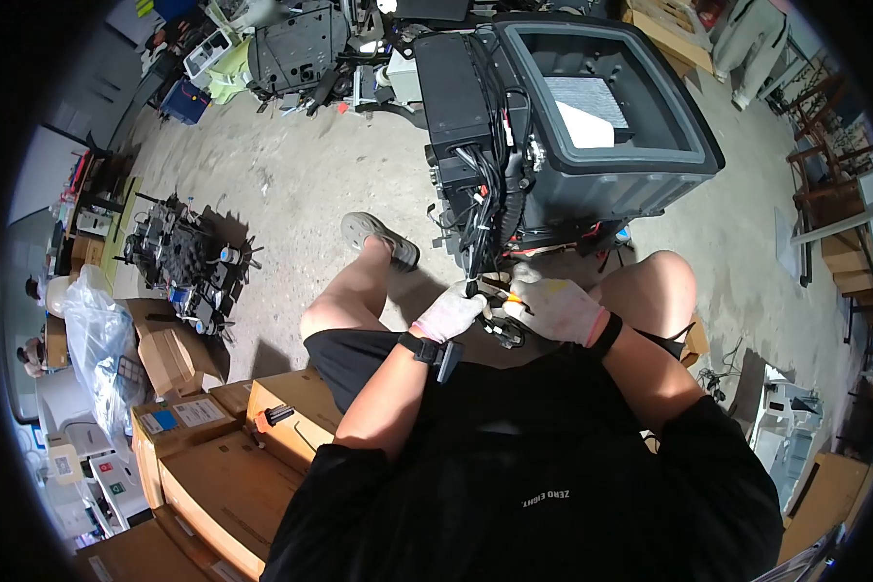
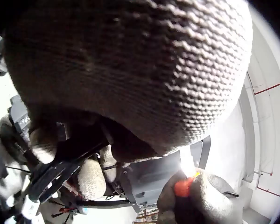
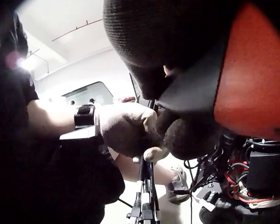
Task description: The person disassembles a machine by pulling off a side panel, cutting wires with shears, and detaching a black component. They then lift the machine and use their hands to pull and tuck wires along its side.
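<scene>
Both hands wear pale knit gloves and meet in front of the body. My left hand (image 1: 451, 312) (image 2: 130, 65) (image 3: 126, 128) grips a bundle of black cables (image 2: 60, 172) (image 3: 151, 186), whose white and black connectors (image 2: 30, 207) (image 3: 144, 210) hang below the fingers in the right wrist view. Close beside it, my right hand (image 1: 561, 310) (image 2: 210, 196) (image 3: 154, 37) holds a red-orange and black tool (image 1: 514, 298) (image 2: 182, 187) (image 3: 252, 79). The tool's working end and its exact contact with the cables are hidden by the fingers.
A dark grey open-topped bin unit (image 1: 592, 179) with thick wiring stands just ahead. Cardboard boxes (image 1: 228, 475) lie at the left, near a black wheeled machine (image 1: 179, 252) on the floor. Shelving and furniture line the right side.
</scene>
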The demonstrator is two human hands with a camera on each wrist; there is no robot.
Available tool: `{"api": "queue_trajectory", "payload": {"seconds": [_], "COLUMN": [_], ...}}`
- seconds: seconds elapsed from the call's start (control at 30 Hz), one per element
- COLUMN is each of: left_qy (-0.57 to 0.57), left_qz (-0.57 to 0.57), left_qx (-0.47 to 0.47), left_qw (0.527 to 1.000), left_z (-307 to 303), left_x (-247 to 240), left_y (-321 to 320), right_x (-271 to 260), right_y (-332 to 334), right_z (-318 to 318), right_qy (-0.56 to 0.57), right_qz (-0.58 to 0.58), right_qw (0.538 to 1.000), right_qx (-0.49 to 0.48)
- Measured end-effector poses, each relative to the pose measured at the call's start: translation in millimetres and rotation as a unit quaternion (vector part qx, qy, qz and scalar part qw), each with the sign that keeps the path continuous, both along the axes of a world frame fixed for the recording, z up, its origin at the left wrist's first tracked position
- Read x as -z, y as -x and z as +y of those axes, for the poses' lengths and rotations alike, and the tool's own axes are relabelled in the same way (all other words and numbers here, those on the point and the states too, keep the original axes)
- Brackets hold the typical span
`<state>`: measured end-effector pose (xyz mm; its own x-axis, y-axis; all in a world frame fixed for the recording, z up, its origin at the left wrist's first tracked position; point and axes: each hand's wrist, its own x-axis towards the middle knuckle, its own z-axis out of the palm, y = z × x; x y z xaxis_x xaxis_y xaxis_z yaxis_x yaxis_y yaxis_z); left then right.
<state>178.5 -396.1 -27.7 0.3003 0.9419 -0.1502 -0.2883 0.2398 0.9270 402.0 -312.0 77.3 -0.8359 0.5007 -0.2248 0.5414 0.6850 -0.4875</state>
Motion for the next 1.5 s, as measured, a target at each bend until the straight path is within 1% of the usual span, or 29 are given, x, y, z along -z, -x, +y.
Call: {"api": "queue_trajectory", "payload": {"seconds": [0.1, 0.23, 0.3, 0.4, 0.43, 0.47, 0.5, 0.57, 0.63, 0.67, 0.7, 0.77, 0.83, 0.9, 0.93, 0.97, 1.03, 1.07, 1.1, 1.13, 1.17, 1.23, 1.3, 1.33, 1.37, 1.4, 1.43, 1.47, 1.5], "left_qy": [0.016, 0.012, 0.024, 0.047, 0.043, 0.027, 0.013, 0.031, 0.015, 0.035, 0.058, -0.048, -0.056, -0.009, -0.034, -0.034, 0.120, 0.193, 0.193, 0.241, 0.288, 0.285, 0.211, 0.204, 0.204, 0.157, 0.109, 0.036, 0.035], "left_qz": [0.055, 0.072, 0.119, 0.119, 0.121, 0.101, 0.079, 0.032, 0.043, 0.017, 0.115, 0.207, 0.200, -0.006, -0.066, -0.064, -0.237, -0.223, -0.222, -0.197, -0.171, -0.193, -0.333, -0.357, -0.358, -0.318, -0.275, -0.183, -0.184], "left_qx": [0.007, 0.015, 0.005, 0.000, 0.001, 0.030, 0.058, 0.036, 0.016, 0.002, -0.013, -0.067, -0.066, -0.074, -0.086, -0.088, -0.138, -0.181, -0.180, -0.180, -0.178, -0.178, -0.091, -0.046, -0.046, -0.021, 0.005, 0.023, 0.022], "left_qw": [0.998, 0.997, 0.993, 0.992, 0.992, 0.994, 0.995, 0.998, 0.999, 0.999, 0.992, 0.975, 0.976, 0.997, 0.994, 0.993, 0.954, 0.938, 0.939, 0.933, 0.925, 0.922, 0.915, 0.911, 0.910, 0.935, 0.955, 0.982, 0.982], "left_z": [1.0, 0.8, 1.1, -1.9, -2.1, -1.9, -3.8, -1.1, 1.8, 1.7, 0.7, 5.0, 3.0, -2.2, -3.5, -3.4, -2.5, -1.5, 1.0, 4.3, 5.0, 2.1, 2.9, 4.1, 2.4, 1.2, 0.6, 0.9, 0.4], "left_x": [-1.4, -16.2, -33.2, -2.6, -2.0, -14.2, -20.6, 2.7, 14.9, 13.0, -1.1, 14.1, 20.4, 14.3, 11.6, 11.8, 11.6, 4.5, 11.2, 22.3, 26.3, 34.6, 19.1, 31.0, 23.1, 8.3, -1.3, 2.2, 5.4], "left_y": [2.1, 0.7, -3.5, 2.3, 4.1, 4.0, 3.2, 10.4, 12.5, 7.6, 3.4, -6.5, -10.6, -11.0, -17.6, -19.0, -20.4, -23.0, -18.9, -12.4, -10.0, -12.6, -20.8, -17.4, -20.5, -25.3, -28.6, -29.2, -27.7], "right_x": [1.1, 10.3, 6.6, 11.8, 34.8, 74.3, 39.1, -35.3, -19.9, -9.7, -2.5, -0.2, -3.1, 4.8, 10.0, 12.0, 16.5, 9.2, 5.7, 7.3, 10.0, 16.3, 17.1, 17.3, 5.5, -2.8, -6.1, -8.6, -9.8], "right_y": [2.6, 2.5, 4.6, 3.6, 0.3, -5.8, -9.4, -15.4, -19.6, -17.3, -9.8, -2.0, -0.6, -9.4, -12.8, -12.8, -10.1, -5.8, -3.7, -3.6, -3.8, -4.8, -5.0, -5.6, -2.6, -1.0, -1.3, -1.4, -1.2], "right_z": [1.5, 2.5, 1.0, -6.0, 2.5, 18.0, 26.7, 41.9, 31.4, 21.6, 15.5, 16.0, 19.4, 25.0, 27.3, 29.3, 28.5, 26.2, 24.7, 24.8, 26.1, 29.7, 31.1, 29.0, 24.7, 22.2, 21.8, 22.1, 22.9], "right_qy": [-0.020, -0.007, 0.020, -0.041, -0.044, -0.027, 0.017, 0.103, 0.063, 0.067, 0.078, 0.085, 0.053, 0.064, 0.087, 0.107, 0.145, 0.167, 0.190, 0.191, 0.170, 0.151, 0.102, 0.103, 0.173, 0.241, 0.241, 0.220, 0.199], "right_qz": [0.003, 0.014, 0.056, 0.097, 0.098, 0.226, 0.244, 0.305, 0.301, 0.300, 0.335, 0.370, 0.352, 0.324, 0.322, 0.321, 0.340, 0.348, 0.355, 0.355, 0.338, 0.319, 0.325, 0.323, 0.343, 0.360, 0.359, 0.357, 0.355], "right_qw": [1.000, 1.000, 0.998, 0.994, 0.994, 0.972, 0.961, 0.902, 0.926, 0.927, 0.918, 0.906, 0.918, 0.925, 0.920, 0.913, 0.898, 0.887, 0.875, 0.874, 0.889, 0.903, 0.912, 0.912, 0.885, 0.851, 0.852, 0.858, 0.864], "right_qx": [-0.001, -0.005, 0.011, 0.025, 0.025, 0.055, 0.133, 0.287, 0.217, 0.217, 0.200, 0.187, 0.174, 0.189, 0.209, 0.228, 0.240, 0.254, 0.269, 0.270, 0.258, 0.246, 0.230, 0.230, 0.265, 0.297, 0.296, 0.297, 0.298]}}
